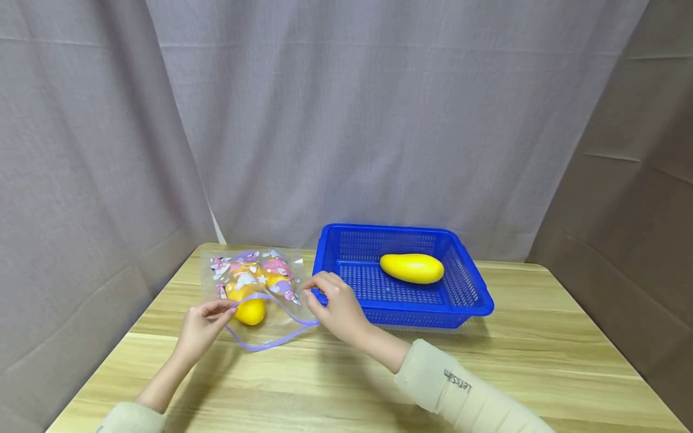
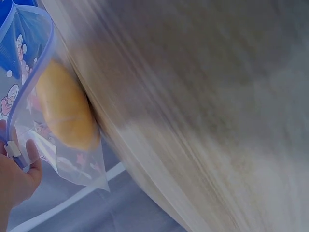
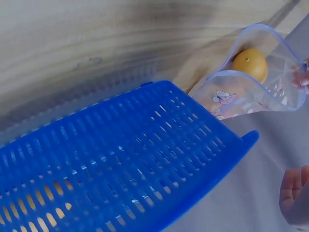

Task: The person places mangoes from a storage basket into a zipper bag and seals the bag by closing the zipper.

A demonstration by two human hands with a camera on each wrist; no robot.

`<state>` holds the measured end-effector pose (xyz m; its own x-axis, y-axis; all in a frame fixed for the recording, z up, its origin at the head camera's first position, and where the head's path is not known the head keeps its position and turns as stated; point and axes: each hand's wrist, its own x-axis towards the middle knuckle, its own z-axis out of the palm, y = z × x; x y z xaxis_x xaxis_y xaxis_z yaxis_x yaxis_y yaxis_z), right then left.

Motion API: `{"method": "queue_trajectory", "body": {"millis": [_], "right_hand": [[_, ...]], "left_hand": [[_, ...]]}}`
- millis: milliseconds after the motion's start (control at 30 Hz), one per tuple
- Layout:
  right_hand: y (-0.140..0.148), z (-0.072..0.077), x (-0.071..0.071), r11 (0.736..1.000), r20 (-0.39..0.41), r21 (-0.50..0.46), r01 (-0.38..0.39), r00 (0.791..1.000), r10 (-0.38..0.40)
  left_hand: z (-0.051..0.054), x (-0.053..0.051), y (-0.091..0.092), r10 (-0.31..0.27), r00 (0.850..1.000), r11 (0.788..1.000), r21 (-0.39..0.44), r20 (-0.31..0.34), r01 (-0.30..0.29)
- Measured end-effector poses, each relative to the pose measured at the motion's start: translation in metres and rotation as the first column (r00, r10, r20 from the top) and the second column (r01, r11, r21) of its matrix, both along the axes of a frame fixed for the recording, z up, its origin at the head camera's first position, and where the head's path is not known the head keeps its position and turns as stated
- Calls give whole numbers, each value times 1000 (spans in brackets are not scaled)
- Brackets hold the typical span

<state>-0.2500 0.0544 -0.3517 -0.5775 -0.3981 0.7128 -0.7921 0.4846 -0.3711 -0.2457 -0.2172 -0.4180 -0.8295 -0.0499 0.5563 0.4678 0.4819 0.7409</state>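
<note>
A clear zip bag (image 1: 277, 337) with a purple rim and cartoon prints lies on the table, its mouth gaping toward me. Inside is a smooth yellow fruit (image 1: 250, 312), long in the left wrist view; more yellow shows behind the prints. My left hand (image 1: 201, 329) pinches the rim's left end, where a white slider (image 2: 13, 149) sits. Near the rim's right end and the basket's front left corner hovers my right hand (image 1: 342, 308), fingers loosely bent. The right wrist view shows that hand (image 3: 295, 197) apart from the bag, holding nothing.
A blue slotted plastic basket (image 1: 403, 317) stands right of the bag, with one long yellow fruit (image 1: 414, 268) in it. Grey curtains (image 1: 357, 120) hang behind and beside the wooden table (image 1: 541, 361).
</note>
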Motion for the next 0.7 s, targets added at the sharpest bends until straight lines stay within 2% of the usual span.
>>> {"method": "queue_trajectory", "body": {"millis": [133,367,700], "right_hand": [[4,0,-3,1000,54,-8,23,998,-23],[17,0,-13,999,113,23,47,992,-49],[34,-4,-25,993,172,-30,113,979,-106]], "left_hand": [[1,0,1,12,1000,1000,-6,1,-12],[3,4,0,-4,1000,1000,-3,4,4],[5,3,1,-4,1000,1000,-6,1,4]]}}
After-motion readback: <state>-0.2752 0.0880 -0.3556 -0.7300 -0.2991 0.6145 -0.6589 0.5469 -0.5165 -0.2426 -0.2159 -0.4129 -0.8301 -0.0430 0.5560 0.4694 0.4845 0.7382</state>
